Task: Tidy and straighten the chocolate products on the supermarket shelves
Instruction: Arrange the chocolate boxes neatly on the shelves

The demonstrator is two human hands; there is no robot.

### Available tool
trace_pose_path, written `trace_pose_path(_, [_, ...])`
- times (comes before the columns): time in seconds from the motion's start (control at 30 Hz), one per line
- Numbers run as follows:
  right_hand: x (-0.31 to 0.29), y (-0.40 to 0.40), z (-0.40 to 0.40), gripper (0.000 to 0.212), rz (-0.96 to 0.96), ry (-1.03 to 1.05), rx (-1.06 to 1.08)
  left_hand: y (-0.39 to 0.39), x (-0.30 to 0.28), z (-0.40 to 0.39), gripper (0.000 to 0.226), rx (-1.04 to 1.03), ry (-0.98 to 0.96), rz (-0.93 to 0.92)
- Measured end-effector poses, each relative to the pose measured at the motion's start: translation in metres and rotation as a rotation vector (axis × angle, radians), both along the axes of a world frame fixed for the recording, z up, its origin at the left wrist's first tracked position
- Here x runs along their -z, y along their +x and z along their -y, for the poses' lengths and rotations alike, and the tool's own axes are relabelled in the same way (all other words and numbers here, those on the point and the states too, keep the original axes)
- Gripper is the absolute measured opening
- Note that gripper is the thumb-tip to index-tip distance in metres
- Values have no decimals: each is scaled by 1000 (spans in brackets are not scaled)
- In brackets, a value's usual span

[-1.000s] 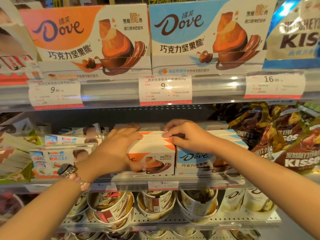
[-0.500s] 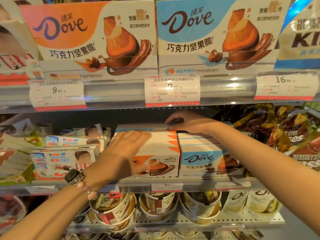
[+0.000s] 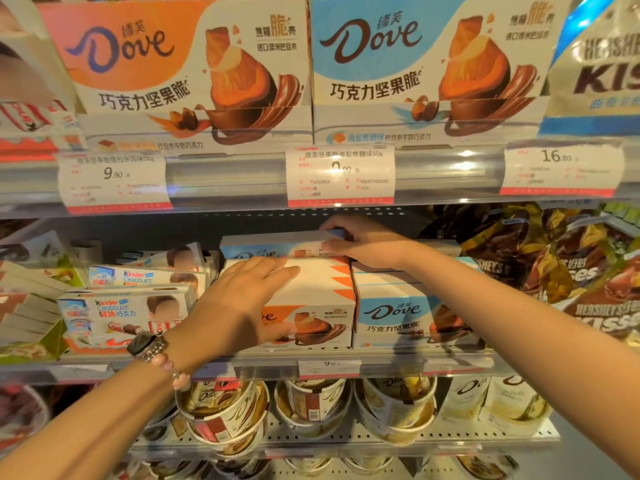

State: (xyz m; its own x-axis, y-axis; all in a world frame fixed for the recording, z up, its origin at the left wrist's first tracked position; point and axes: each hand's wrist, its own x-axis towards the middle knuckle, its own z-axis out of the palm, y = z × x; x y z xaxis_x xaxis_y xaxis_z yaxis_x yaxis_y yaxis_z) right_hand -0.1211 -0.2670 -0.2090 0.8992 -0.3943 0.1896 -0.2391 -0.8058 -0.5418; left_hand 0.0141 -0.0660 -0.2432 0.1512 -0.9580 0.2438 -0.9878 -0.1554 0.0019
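On the middle shelf an orange-and-white Dove box stands at the front, with a blue-and-white Dove box touching its right side. My left hand rests flat on the orange box's top and left front, fingers straight. Behind the orange box sits another blue Dove box, raised a little. My right hand grips the right end of that rear box, thumb on top and fingers curled round its edge. Two large Dove display boxes, orange and blue, stand on the shelf above.
Kinder chocolate boxes are stacked to the left. Hershey's Kisses bags are piled to the right. Dove tubs fill the shelf below. Price tags hang on the upper shelf rail close over my hands.
My right hand has moved from the front boxes' tops back to the rear blue box and taken hold of its end. My left hand stays flat on the orange box.
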Motion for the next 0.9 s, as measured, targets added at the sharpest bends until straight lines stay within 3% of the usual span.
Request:
trace_pose_path(0.23, [-4,-47,-24,31,417,190,-81,-5,-5,-1,83,-25,20,22])
trace_pose_path(0.37, [-10,-87,-23,30,515,98,-60,-22,-13,9,71,-30,-11,50])
trace_pose_path(0.5, [-16,-121,-13,33,528,-85,-16,-44,-19,29,67,10,-18,-43])
trace_pose_path(0.63, [-14,-144,-6,34,534,-206,50,-61,-14,50,79,131,9,-149])
trace_pose_path(0.9, [-8,-162,10,32,368,-342,229,-62,-10,66,76,95,32,-157])
